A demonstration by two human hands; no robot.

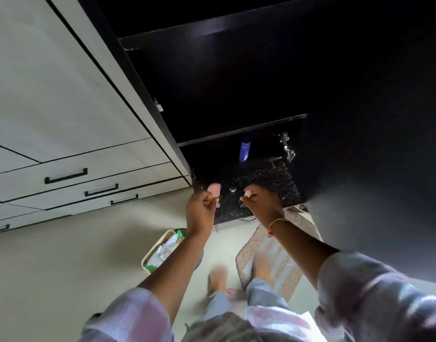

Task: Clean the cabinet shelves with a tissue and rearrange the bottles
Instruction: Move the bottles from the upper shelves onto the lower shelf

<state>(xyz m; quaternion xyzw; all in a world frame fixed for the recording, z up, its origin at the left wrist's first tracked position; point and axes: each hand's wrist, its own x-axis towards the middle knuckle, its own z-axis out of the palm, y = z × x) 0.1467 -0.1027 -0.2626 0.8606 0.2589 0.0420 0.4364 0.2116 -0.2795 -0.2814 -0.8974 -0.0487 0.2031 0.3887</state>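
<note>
Open dark cabinet (236, 82) over speckled table (266, 177), blue bottle (245, 150) at table's back edge, bin (154, 250) and mat (283, 265) on floor (64, 267), left hand (202, 208) and right hand (264, 206) curled, hold unclear.

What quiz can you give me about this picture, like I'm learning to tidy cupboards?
1. True or false: the bottle in the cupboard is red.
2. Where is the basket? A: on the floor. B: on a shelf. C: on the counter.
3. Fill in: the drawer handles are ___.
Key: 1 false, it is blue; 2 A; 3 black.
</note>
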